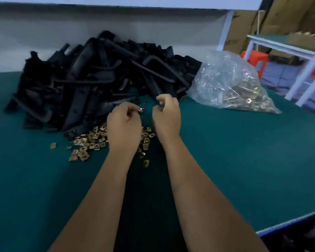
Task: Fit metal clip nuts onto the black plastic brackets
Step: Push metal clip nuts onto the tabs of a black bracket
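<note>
While the left hand pinches a small clip nut, light, stiff and likely slippery, the right hand grips a rigid bracket end.

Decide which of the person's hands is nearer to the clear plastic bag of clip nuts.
Right. The right hand is raised just left of the clear plastic bag; the left hand, pinching a clip nut, is farther left.

A green table fills most of the picture. On it lie a black bracket pile upper left, loose gold clip nuts in the middle, and a clear bag upper right.
</note>
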Tool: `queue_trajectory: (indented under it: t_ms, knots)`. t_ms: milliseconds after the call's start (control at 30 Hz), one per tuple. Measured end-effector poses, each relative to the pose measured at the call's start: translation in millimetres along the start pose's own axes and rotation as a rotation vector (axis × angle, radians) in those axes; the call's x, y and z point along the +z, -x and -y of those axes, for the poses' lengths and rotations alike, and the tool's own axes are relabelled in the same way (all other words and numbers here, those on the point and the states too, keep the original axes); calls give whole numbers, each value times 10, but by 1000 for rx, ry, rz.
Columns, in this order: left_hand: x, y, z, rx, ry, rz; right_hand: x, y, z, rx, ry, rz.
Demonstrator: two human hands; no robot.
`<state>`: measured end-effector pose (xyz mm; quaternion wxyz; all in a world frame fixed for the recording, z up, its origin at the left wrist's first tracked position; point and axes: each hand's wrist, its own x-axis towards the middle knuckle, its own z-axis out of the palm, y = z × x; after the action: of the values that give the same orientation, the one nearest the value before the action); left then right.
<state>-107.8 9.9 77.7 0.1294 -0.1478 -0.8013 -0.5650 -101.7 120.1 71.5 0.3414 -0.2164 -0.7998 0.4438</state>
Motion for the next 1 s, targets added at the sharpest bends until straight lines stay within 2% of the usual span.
queue_trajectory:
  t_ms: [167, 333, 433, 600, 700, 800, 900, 1000]
  knots:
    - [-28, -165, 287, -77, -113, 27, 141, -334, -194, -51, 365, 177]
    - [80, -254, 275, -77, -134, 57, 259, -546, -223, 45, 622, 391]
    - [88, -281, 290, -77, -119, 57, 298, -559, -200, 27, 669, 382]
    - [71, -280, 303, -111, -56, 85, 188, -399, -155, -251, 360, -66]
    - [41, -278, 296, -144, 47, 86, 116, -297, -121, -182, 157, -253]
    - [-12, -258, 255, -202, 258, 57, 69, -213, -79, -57, -134, -411]
    - [-69, -232, 206, -241, 377, 21, 65, -109, -19, 8, -449, -421]
    - [-108, -242, 162, -293, 513, -2, 90, -33, 31, 77, -675, -247]
